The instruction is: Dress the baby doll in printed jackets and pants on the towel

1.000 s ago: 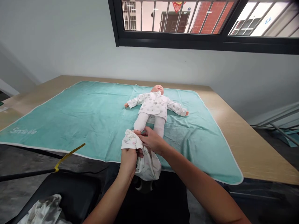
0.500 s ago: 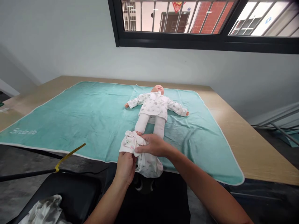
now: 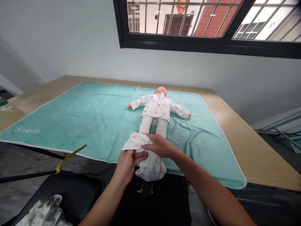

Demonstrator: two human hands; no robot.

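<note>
I log left hand (image 3: 126,160) and right hand (image 3: 160,146), both clamped on the white garment (image 3: 150,165) at the table's (image 3: 249,147) near edge, its bunched opening now drawn up over the doll's (image 3: 157,108) feet.

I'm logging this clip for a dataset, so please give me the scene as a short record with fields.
Left: left hand grips the small white printed cloth garment from below.
Right: right hand pinches its bunched top edge from above.
Doll: baby doll in white printed top and white leggings lies face up, arms spread, feet at the garment.
Surface: teal fleece blanket spread over a light wooden table.
Nearby: crumpled pale cloth on a black seat, lower left.
</note>
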